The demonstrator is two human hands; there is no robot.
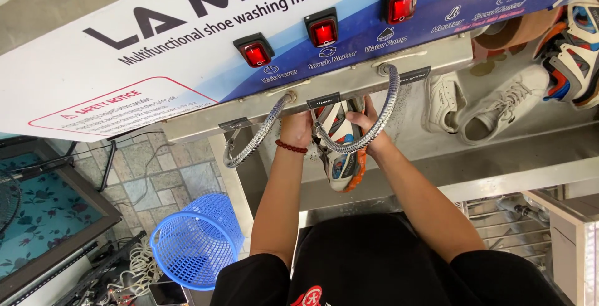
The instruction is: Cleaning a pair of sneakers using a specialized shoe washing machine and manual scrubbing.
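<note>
Right now both hands are up under the front edge of the washing machine's control panel (187,44), holding one multicoloured sneaker (342,156) in the steel trough (499,156). The right hand (365,122) is wrapped over the shoe's upper end, fingers curled on it; the left hand (296,128) is pressed to the shoe's other side, though its fingers are hidden behind the panel's lip, so how firmly it grips I cannot tell. Two flexible metal hoses hang from the lip: the left hose (253,144) curves down beside the left forearm, and the right hose (374,125) loops across the front of the shoe and the right wrist. That loop looks like the main hazard: drawing the shoe back toward the body could snag it, or the wrist, on the hose and tug at its fitting. A wet sole is likely slippery, and a loose hold could let the shoe drop into the trough. The beaded bracelet (291,147) on the left wrist could catch on an edge. Three red rocker switches (323,31) sit just above the hands, so a raised forearm might knock one. White sneakers (486,109) lie further along the trough toward its right end, and a blue mesh basket (196,240) stands on the tiled floor (156,175) below its left end.
</note>
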